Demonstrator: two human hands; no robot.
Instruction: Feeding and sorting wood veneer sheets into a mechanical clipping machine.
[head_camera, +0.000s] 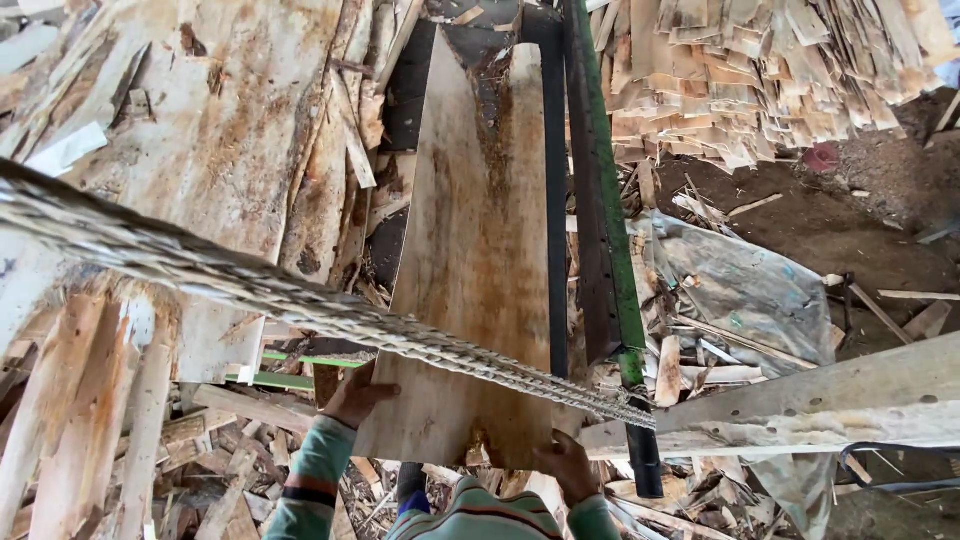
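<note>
Listing, largest first:

Veneer heap, left: broad pale sheets (200, 130) lie stacked and overlapping from the top left down to mid-frame; their ragged right edges run just beside the held sheet.

Held veneer sheet: a long tan sheet (475, 260) with darker staining lies centre frame, narrow and notched at the far end, wider at the near end. Its right edge runs along the dark upright; its left edge is free over a dark gap.

Scrap pile, top right: short stacked wood strips (760, 70) overhang bare earth floor (850, 220), the most open ground in view.

Rope: a thick braided rope (200, 265) crosses diagonally from the left edge to the lower right, passing over the sheet's near part.

Frame post: a green-and-black metal upright (605, 230) stands touching the sheet's right side, closing off room there.

Plank, lower right: a grey board (800, 405) slants upward to the right, meeting the rope's end.

Plastic sheeting: a crumpled grey piece (740, 285) lies among splinters right of the post.

Left hand: the left hand (352, 395) is pressed against the sheet's near left edge, fingers curled around it.

Right hand: the right hand (567, 462) grips the sheet's near right corner, fingers closed on the edge.
</note>
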